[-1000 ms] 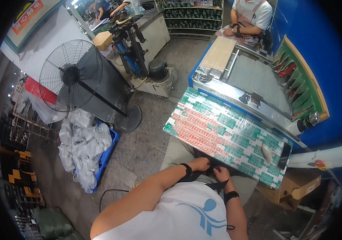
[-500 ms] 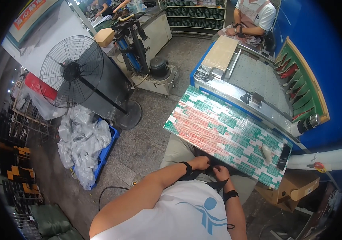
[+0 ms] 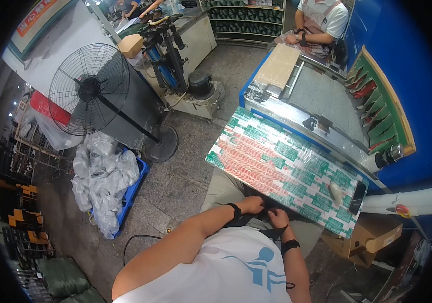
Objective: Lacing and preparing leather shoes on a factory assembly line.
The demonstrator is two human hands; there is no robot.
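Both hands rest low at my lap, close to the near edge of the patterned board [image 3: 281, 166]. My left hand [image 3: 251, 205] has its fingers curled in, with the tips hidden against dark material. Just to its right, my right hand [image 3: 278, 218] is closed too, thumb upward; whatever lies inside its fingers cannot be made out. A dark strap-like cloth [image 3: 275, 233] runs below the hands across my lap. Each wrist wears a black band. On the board's right end lie a pale, elongated object [image 3: 336, 193] and a dark phone [image 3: 358, 197].
Beyond the board stands a blue-sided worktable [image 3: 322, 108] with a green rack of pieces [image 3: 385, 111]; a person sits behind it. At left are a standing fan [image 3: 89, 89] and plastic bags [image 3: 102, 177] on a blue pallet. An open carton [image 3: 372, 237] sits at right.
The whole view has shifted very slightly. Both hands keep the same place and pose, and nothing on the board has moved.
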